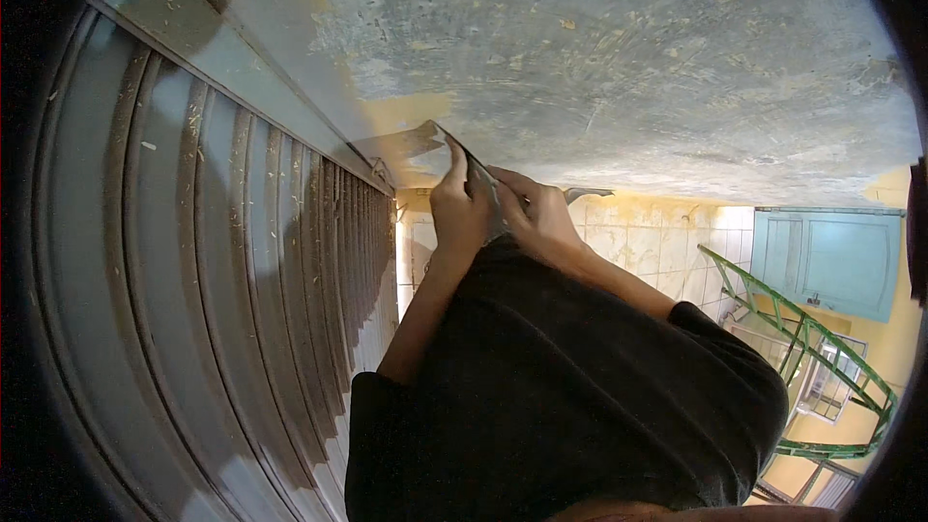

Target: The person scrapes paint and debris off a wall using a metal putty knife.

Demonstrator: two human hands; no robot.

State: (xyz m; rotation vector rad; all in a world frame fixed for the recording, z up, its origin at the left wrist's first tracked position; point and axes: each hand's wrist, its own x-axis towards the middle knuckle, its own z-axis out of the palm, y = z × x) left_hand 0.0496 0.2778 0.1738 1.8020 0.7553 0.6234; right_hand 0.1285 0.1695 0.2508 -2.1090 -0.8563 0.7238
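A flat scraper with a thin dark edge is held up against the patchy grey wall surface, its tip beside a strip of bare yellow. My left hand is closed on the scraper, with one finger stretched along the blade towards its tip. Just to the right, my right hand is also closed around it, nearer my body. The fingers cover most of the lower part, so the handle's shape is hidden. Both forearms come up from short black sleeves.
On the left runs a grey slatted shutter sprinkled with pale flakes. To the right stand a green metal frame like a ladder and a light blue door. Stained pale tiles line the wall behind my right arm.
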